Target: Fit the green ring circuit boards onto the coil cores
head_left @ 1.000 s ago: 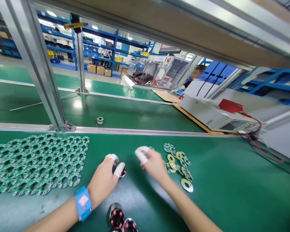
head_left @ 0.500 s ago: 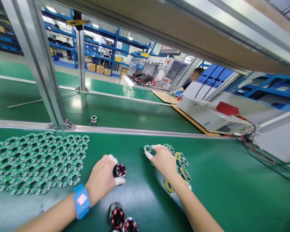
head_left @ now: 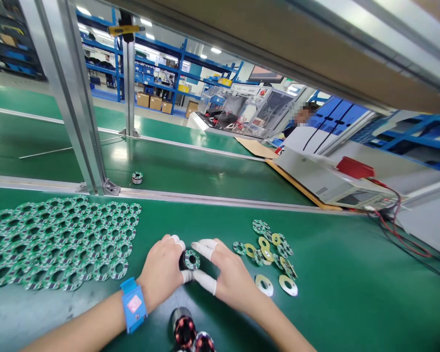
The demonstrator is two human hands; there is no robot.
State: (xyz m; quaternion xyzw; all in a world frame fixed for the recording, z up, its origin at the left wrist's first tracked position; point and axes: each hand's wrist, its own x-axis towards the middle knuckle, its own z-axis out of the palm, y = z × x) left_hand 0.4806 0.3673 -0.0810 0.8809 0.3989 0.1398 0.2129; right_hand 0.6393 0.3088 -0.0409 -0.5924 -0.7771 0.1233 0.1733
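On green table [head_left: 337,293], closely clasps cylinder [head_left: 182,263] in left hand [head_left: 162,266]; pinches green ring [head_left: 197,260], already atop cylinder, in right hand's [head_left: 230,271] wide grip.

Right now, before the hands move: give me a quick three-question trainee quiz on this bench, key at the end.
1. True or false: the blue wristband is on the left arm.
2. What sits at the end of the dark cylinder in the left hand?
A) a plain yellow ring
B) a green ring board
C) a cardboard box
3. Fill in the colour: the item on top of the pale instrument case is ____.
Key: 1 true; 2 B; 3 red.
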